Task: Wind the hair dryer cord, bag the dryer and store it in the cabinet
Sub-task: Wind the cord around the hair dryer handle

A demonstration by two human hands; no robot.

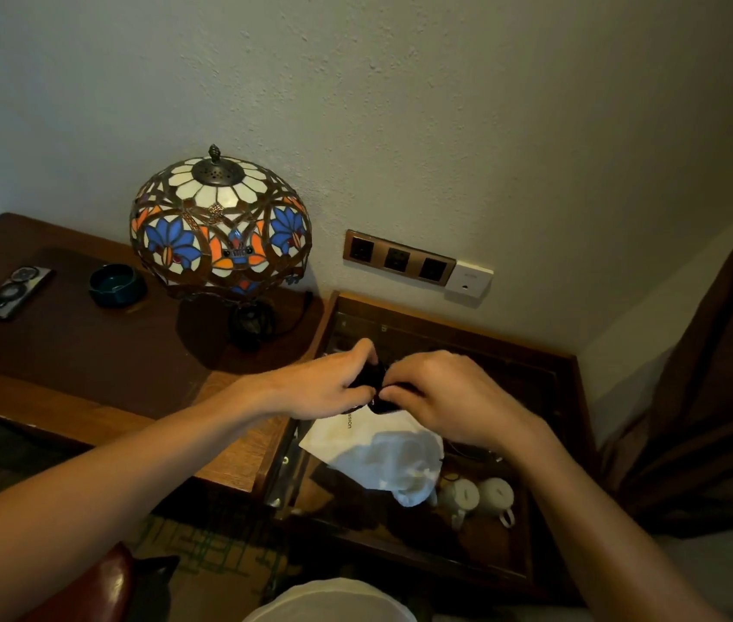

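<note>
A pale rough-plastered wall [445, 105] fills the far half of the scene, with a dark brown curtain [714, 397] hanging down the right side; on the left stands a dark brown wooden tabletop [86, 374], and just right of it, set lower, a glass-topped wooden cabinet [575, 397] with a brown frame; on the tabletop's far right part stands a stained-glass table lamp [221, 226] with a domed shade of white, blue and orange panes on a dark base; a copper-coloured strip of three wall sockets [398, 258] sits on the wall right of the lamp, with a small white wall plate [468, 280] touching its right end; a crumpled white cloth drawstring bag [382, 460] with dark lettering lies on the cabinet's glass, near the hands; through the glass, right of the bag, two white lidded cups [476, 496] show side by side; on the tabletop's left part lie a dark green round ashtray [116, 285] and, further left, a flat dark rectangular object [12, 291] with round markings; above the bag both hands meet: the left hand [324, 388] and the right hand [445, 397] each have the grip closed on a small black bundle [373, 383], apparently the hair dryer and its cord, held just above the bag's far edge; most of the bundle is hidden by the fingers.
</note>
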